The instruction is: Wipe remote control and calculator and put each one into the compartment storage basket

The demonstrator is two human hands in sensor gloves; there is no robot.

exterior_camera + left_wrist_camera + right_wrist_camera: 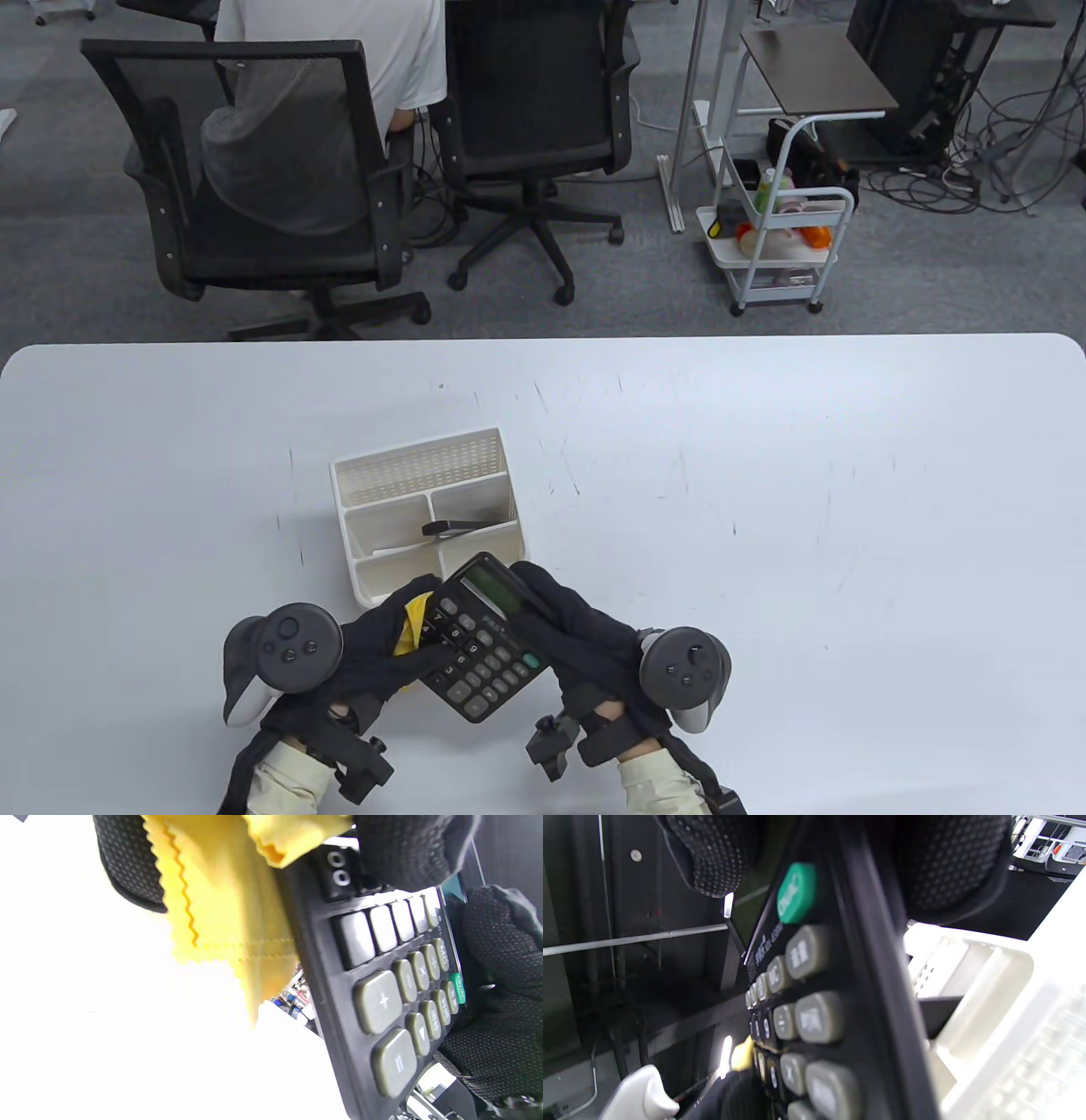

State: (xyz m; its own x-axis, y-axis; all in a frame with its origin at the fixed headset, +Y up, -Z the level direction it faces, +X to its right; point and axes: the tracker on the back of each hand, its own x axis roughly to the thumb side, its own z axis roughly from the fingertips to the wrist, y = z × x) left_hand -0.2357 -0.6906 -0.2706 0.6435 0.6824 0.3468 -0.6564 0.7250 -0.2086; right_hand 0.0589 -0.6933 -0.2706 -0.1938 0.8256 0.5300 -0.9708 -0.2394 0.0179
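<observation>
White surface [764, 475] carries the compartment storage basket [422, 471], remote control [458, 528] already inside, just beyond the calculator [484, 637], long axis aimed at it, right hand [585, 637] grip curled round its edge, left hand [382, 658] pinching yellow cloth [413, 624] on keys.

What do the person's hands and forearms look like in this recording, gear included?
Both the left hand and the right hand wear black fabric gloves with a fine dotted texture. A dark grey, white-bottomed tracker with round buttons is strapped to the back of each. Black strap hardware circles the wrists; the sleeves are pale cream.
</observation>
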